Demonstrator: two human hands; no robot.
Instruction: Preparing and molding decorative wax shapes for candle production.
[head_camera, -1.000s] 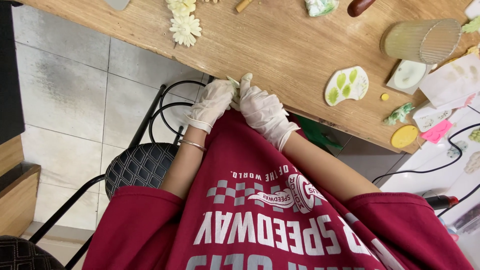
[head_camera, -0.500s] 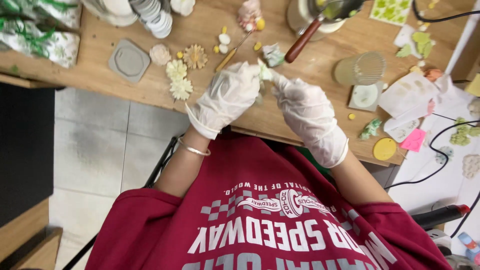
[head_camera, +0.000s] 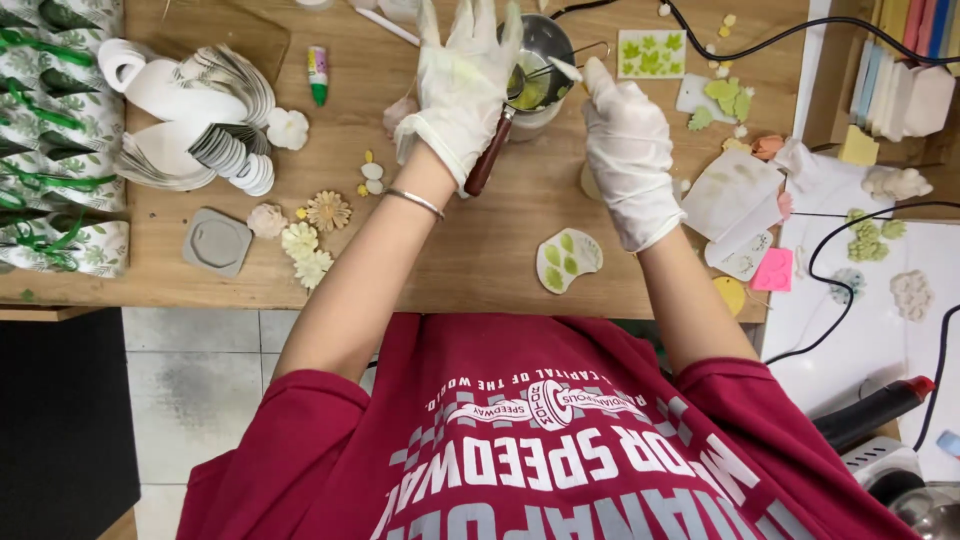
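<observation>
My left hand (head_camera: 463, 88), in a white glove, is spread flat with its fingers apart above a spoon (head_camera: 488, 152) with a brown wooden handle. The spoon's bowl holds green liquid and rests on a small metal cup (head_camera: 548, 42) at the back of the wooden table (head_camera: 470, 250). My right hand (head_camera: 632, 150), also gloved, pinches a small white stick (head_camera: 565, 68) whose tip points at the spoon's bowl. The spoon's handle runs out from under my left palm; I cannot tell whether the palm touches it.
Pale clay flowers (head_camera: 315, 240), a grey square mould (head_camera: 217, 242) and stacked white paper pieces (head_camera: 215, 120) lie to the left. A white dish with green leaves (head_camera: 568, 260) sits near the table's front edge. Black cables (head_camera: 830, 250) and a dark tool with a red tip (head_camera: 868, 412) are at right.
Both hands have moved from the table's near edge across it to the metal cup. The left hand has spread open over the spoon, and the view has tilted toward the table.
</observation>
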